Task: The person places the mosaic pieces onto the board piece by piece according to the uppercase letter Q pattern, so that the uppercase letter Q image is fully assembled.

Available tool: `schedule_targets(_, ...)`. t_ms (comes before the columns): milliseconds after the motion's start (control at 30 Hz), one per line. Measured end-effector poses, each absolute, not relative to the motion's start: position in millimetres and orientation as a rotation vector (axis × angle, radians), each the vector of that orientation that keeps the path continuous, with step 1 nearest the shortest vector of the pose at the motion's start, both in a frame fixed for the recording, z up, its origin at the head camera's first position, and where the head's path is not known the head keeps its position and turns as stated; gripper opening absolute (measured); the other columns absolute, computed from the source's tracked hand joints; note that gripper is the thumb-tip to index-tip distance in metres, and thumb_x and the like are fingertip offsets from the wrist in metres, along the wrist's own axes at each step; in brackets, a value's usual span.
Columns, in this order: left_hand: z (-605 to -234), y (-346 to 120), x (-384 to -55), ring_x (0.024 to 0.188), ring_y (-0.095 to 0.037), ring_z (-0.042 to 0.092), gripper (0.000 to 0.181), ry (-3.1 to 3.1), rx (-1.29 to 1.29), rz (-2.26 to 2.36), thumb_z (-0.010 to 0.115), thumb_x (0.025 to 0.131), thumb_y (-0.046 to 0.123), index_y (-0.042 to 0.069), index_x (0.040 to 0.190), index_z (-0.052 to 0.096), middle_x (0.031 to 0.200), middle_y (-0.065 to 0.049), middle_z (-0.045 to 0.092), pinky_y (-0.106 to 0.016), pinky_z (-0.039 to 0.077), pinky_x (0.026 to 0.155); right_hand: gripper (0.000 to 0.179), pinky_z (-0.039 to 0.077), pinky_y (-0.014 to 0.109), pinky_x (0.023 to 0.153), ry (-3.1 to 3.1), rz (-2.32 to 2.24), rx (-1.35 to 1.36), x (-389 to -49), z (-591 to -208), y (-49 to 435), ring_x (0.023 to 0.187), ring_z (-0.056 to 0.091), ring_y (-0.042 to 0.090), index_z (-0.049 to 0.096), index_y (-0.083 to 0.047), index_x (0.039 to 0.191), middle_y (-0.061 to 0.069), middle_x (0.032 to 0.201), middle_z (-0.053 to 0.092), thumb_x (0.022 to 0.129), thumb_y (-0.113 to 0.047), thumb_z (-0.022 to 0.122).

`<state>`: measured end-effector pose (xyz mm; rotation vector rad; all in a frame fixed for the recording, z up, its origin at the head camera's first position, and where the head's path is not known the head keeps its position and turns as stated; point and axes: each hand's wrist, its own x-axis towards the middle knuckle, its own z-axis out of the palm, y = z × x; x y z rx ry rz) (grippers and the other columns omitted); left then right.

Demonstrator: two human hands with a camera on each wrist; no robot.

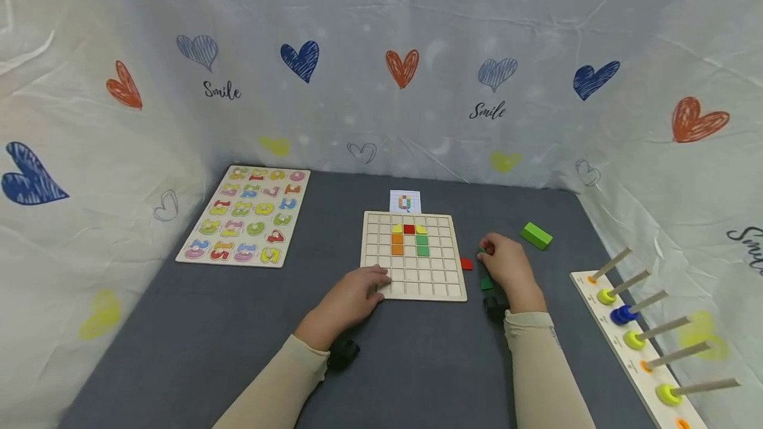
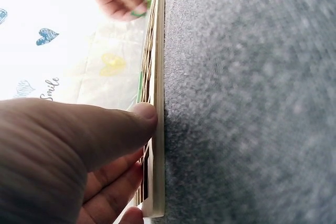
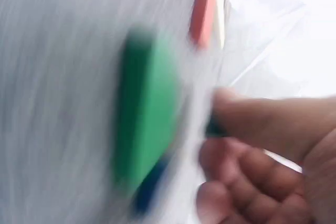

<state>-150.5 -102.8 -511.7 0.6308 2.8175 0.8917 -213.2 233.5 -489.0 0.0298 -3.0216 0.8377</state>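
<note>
A wooden grid board point(image 1: 414, 275) lies mid-table with red, yellow, orange and green pieces set in its squares. My left hand point(image 1: 354, 293) holds the board's near left corner; in the left wrist view the thumb point(image 2: 118, 127) presses along the near edge and the fingers bend behind it. To the right of the board, my right hand point(image 1: 509, 267) pinches a small dark green block point(image 3: 214, 126) between thumb and forefinger, mostly covered. Below that hand lies a green block point(image 1: 487, 283), blurred and large in the right wrist view. A red block point(image 1: 467, 264) lies beside the board's right edge.
A pattern card point(image 1: 405, 201) lies behind the board. At left is a number puzzle board point(image 1: 238, 253). A light green block point(image 1: 536, 236) lies beyond my right hand. A peg stand point(image 1: 632, 349) with rings lines the right edge. In the right wrist view a dark blue piece point(image 3: 149, 188) shows.
</note>
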Motion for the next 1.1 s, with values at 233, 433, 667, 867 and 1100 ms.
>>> schedule_targets(233, -515, -104, -154, 0.151, -0.025, 0.057, 0.035, 2.827, 0.658, 0.899, 0.077, 0.103, 0.012, 0.012, 0.138, 0.076, 0.151, -0.006, 0.068, -0.05, 0.048, 0.125, 0.023, 0.062, 0.048, 0.082, -2.914, 0.777, 0.399, -215, -477, 155, 0.096, 0.07, 0.031, 0.082, -0.004, 0.125, 0.016, 0.113, 0.074, 0.104, -0.01, 0.075)
schedule_targets(433, -518, -102, -155, 0.15, -0.026, 0.058, 0.033, 2.834, 0.685, 0.888, 0.078, 0.102, 0.013, 0.012, 0.136, 0.077, 0.149, -0.006, 0.07, -0.05, 0.049, 0.124, 0.014, 0.063, 0.046, 0.096, -2.997, 0.721, 0.558, -215, -489, 110, 0.106, 0.072, 0.029, 0.083, -0.006, 0.114, 0.012, 0.114, 0.075, 0.102, -0.004, 0.075)
schedule_targets(667, -514, -104, -155, 0.151, -0.026, 0.056, 0.032, 2.841, 0.683, 0.88, 0.078, 0.103, 0.014, 0.012, 0.135, 0.077, 0.15, -0.006, 0.069, -0.049, 0.049, 0.124, 0.009, 0.061, 0.043, 0.087, -3.001, 0.776, 0.636, -215, -495, 94, 0.093, 0.067, 0.024, 0.08, -0.007, 0.105, 0.008, 0.102, 0.073, 0.097, -0.005, 0.082)
schedule_targets(867, -513, -105, -155, 0.151, -0.027, 0.056, 0.033, 2.83, 0.676, 0.88, 0.078, 0.103, 0.014, 0.012, 0.135, 0.077, 0.15, -0.007, 0.069, -0.05, 0.049, 0.124, 0.017, 0.054, 0.036, 0.074, -3.056, 0.853, 0.684, -214, -494, 95, 0.082, 0.057, 0.017, 0.078, -0.007, 0.108, 0.005, 0.094, 0.066, 0.093, -0.006, 0.086)
schedule_targets(1100, -514, -106, -153, 0.15, -0.028, 0.057, 0.033, 2.831, 0.688, 0.876, 0.078, 0.102, 0.013, 0.011, 0.135, 0.077, 0.15, -0.008, 0.069, -0.051, 0.05, 0.124, 0.015, 0.056, 0.034, 0.075, -3.051, 0.895, 0.66, -215, -495, 102, 0.082, 0.059, 0.016, 0.079, -0.006, 0.106, 0.005, 0.096, 0.068, 0.093, -0.007, 0.085)
